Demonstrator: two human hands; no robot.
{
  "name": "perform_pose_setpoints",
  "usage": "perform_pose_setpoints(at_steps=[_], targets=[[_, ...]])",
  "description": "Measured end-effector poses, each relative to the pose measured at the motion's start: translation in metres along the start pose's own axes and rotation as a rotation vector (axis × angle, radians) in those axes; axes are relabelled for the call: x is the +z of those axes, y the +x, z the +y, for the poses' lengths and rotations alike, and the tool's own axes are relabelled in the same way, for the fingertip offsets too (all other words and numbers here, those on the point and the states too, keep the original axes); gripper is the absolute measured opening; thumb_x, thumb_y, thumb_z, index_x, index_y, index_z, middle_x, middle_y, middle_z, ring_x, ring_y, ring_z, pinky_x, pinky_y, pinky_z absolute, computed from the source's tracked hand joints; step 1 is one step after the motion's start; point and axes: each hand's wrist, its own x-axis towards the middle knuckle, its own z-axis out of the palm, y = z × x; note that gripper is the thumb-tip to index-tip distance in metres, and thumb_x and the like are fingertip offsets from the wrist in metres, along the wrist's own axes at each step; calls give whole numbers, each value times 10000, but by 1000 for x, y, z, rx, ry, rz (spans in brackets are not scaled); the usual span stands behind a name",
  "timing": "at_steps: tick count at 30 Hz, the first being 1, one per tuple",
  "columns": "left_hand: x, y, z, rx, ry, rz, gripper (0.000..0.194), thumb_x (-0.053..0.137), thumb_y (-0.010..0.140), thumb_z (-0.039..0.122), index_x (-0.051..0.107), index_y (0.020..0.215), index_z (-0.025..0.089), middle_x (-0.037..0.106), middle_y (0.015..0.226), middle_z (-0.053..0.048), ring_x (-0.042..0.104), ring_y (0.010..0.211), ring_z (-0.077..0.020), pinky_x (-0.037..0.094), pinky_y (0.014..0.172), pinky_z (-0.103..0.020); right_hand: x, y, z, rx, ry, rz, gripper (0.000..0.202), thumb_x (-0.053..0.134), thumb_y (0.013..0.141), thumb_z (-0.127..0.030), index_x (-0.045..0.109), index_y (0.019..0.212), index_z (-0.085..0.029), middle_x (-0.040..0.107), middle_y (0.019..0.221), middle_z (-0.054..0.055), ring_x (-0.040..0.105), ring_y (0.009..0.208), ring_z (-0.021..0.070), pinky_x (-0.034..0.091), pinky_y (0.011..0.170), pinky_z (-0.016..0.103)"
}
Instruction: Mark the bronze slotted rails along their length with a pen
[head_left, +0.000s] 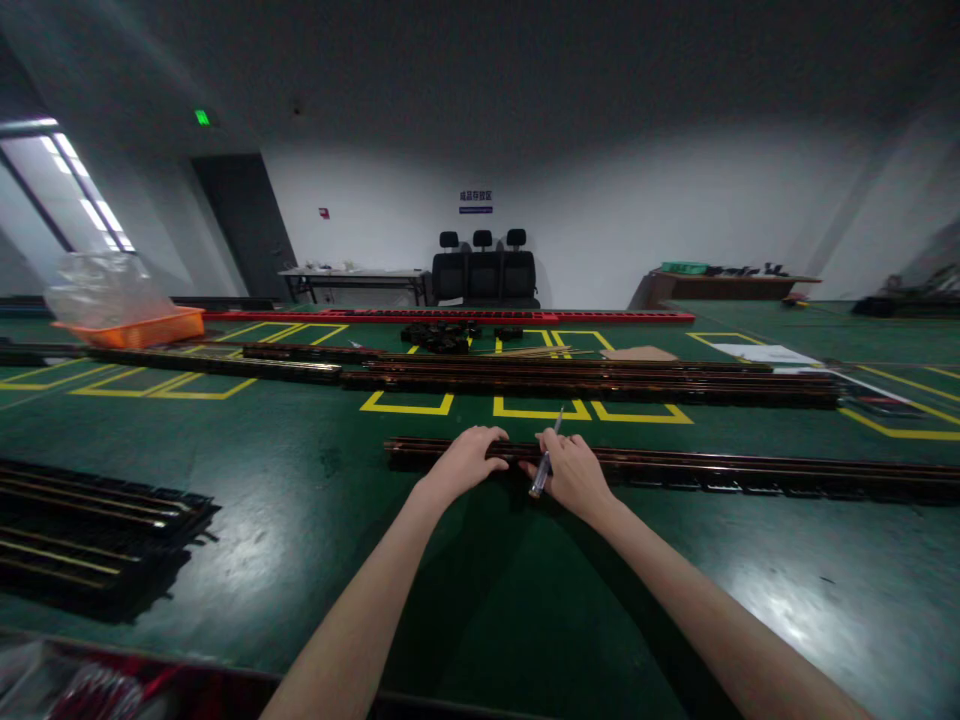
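A long dark rail with copper-coloured lines lies across the green table, running from the middle to the right edge of the view. My left hand is wrapped round it near its left end, with fingers over the top and thumb in front. Just to the right, my right hand holds a slim metallic pen-like tool, tilted with its thin tip pointing up and away. The fingers of that hand also rest at the rail.
Behind lies a bundle of similar rails, with black parts beyond it. More rails lie at the left front. An orange basket with clear plastic bags stands at the back left. White paper is at the right.
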Motion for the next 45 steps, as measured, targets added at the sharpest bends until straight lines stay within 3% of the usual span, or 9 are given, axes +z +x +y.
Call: perform_pose_setpoints(at_steps=[11, 24, 31, 38, 45], targets=[[-14, -5, -16, -134, 230, -95, 484, 589, 802, 481, 581, 1188, 190, 622, 1198, -119, 536, 1143, -298, 374, 996, -441, -4, -1, -5, 29, 54, -16, 243, 427, 912, -405, 459, 836, -176, 650, 720, 77, 606, 623, 200, 377, 651, 313], [-24, -10, -35, -191, 255, -102, 615, 541, 753, 634, 597, 1185, 200, 622, 1175, -124, 549, 1112, -323, 380, 963, -465, 0, -1, -6, 42, 42, 58, 148, 484, 844, -308, 483, 847, -159, 632, 715, 65, 592, 647, 198, 366, 698, 325], [-14, -8, -22, -197, 300, -39, 643, 521, 747, 674, 615, 1195, 222, 606, 1155, -118, 569, 1069, -306, 420, 917, -404, -2, 0, -10, 45, 16, 26, 119, 515, 743, -143, 480, 855, -166, 647, 806, 88, 606, 770, 228, 365, 799, 349], [4, -6, -10, -121, 333, 23, 620, 465, 800, 668, 618, 1171, 194, 617, 1102, -106, 577, 1014, -275, 451, 860, -388, -3, -3, -3, 69, 62, 7, 198, 467, 694, -26, 422, 797, -189, 656, 793, 85, 608, 722, 215, 394, 734, 329], [-3, -5, -8, -106, 245, 6, 600, 428, 830, 653, 628, 1134, 176, 641, 1112, -106, 587, 1019, -266, 447, 877, -394, -3, -5, 2, 55, 113, 21, 200, 450, 706, -28, 402, 791, -202, 672, 834, 106, 609, 716, 224, 410, 714, 348]])
